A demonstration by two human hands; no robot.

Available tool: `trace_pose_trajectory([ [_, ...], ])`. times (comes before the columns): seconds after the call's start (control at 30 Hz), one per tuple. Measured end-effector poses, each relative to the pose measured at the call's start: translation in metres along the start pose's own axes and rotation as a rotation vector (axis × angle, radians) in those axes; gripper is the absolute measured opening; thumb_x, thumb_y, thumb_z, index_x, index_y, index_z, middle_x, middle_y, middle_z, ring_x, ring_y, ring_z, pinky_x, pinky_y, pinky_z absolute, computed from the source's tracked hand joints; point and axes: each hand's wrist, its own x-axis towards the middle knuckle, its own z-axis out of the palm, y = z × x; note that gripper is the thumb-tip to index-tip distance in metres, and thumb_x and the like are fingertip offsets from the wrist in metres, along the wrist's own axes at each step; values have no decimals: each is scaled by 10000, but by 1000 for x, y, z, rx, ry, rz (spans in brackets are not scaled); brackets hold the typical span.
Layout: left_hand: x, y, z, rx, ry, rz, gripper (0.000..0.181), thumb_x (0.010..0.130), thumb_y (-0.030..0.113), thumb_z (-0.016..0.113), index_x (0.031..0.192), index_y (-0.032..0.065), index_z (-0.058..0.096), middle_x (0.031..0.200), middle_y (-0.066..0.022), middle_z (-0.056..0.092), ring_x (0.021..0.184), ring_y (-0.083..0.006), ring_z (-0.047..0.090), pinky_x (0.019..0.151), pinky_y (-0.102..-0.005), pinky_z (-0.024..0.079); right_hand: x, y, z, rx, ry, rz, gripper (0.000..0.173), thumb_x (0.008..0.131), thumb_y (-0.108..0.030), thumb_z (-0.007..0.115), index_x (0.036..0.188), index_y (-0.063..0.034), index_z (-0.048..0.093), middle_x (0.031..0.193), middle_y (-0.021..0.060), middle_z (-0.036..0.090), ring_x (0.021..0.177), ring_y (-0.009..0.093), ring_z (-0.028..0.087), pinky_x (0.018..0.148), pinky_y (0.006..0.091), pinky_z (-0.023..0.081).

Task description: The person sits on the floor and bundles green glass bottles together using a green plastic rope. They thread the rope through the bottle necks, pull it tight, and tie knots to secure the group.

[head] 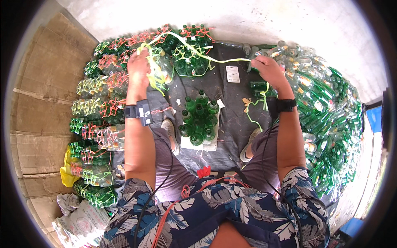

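Note:
A yellow-green plastic strap (214, 59) runs in a loose arc between my two raised hands. My left hand (138, 66) grips a tangled bunch of this strap (158, 81), whose ends dangle below the fingers. The other end is pinched in my right hand (269, 68), and a knotted length (256, 104) hangs down beneath that wrist. Between my feet a tight cluster of green glass bottles (200, 121) stands upright on a pale board (214, 145). Beyond it, near my left hand, sits a bundle of green bottles (189, 66) tied with yellow-green strap.
Rows of strapped bottle bundles (116, 105) line the left side by a cardboard wall (43, 114). At the right is a large heap of loose green and clear bottles (328, 102). A printed card (232, 74) lies on the dark ground sheet (229, 102). Red strap (164, 220) hangs at my waist.

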Motion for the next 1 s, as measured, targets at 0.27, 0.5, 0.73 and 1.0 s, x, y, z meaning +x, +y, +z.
trace_pose_trajectory([
  [0.27, -48, -14, 63, 100, -418, -37, 193, 996, 252, 622, 912, 78, 635, 669, 13, 586, 571, -94, 574, 511, -241, 432, -11, -35, 57, -28, -231, -192, 266, 952, -241, 595, 884, 14, 627, 704, -28, 513, 682, 57, 460, 613, 261, 393],
  [0.5, -78, -50, 103, 116, -655, -18, 240, 1011, 264, 601, 1051, 35, 661, 857, -32, 679, 770, -87, 635, 687, -253, 539, -19, -47, 91, -1, -365, -237, 277, 948, -244, 616, 964, 27, 666, 770, 62, 655, 728, 107, 563, 683, 287, 463],
  [0.73, -93, -38, 108, 314, -741, -161, 270, 1034, 299, 545, 933, 61, 624, 733, 20, 566, 616, -34, 524, 494, -200, 398, -20, -39, 100, 129, -293, -297, 234, 950, -219, 625, 915, 7, 674, 743, 30, 632, 714, 91, 537, 667, 278, 450],
  [1.0, -76, -30, 96, 491, -792, 114, 364, 921, 341, 697, 934, -20, 655, 726, -18, 591, 681, -75, 486, 611, -300, 436, -21, -51, 73, 82, -219, -161, 293, 935, -251, 661, 889, 38, 662, 676, -17, 530, 660, 60, 455, 586, 274, 394],
])
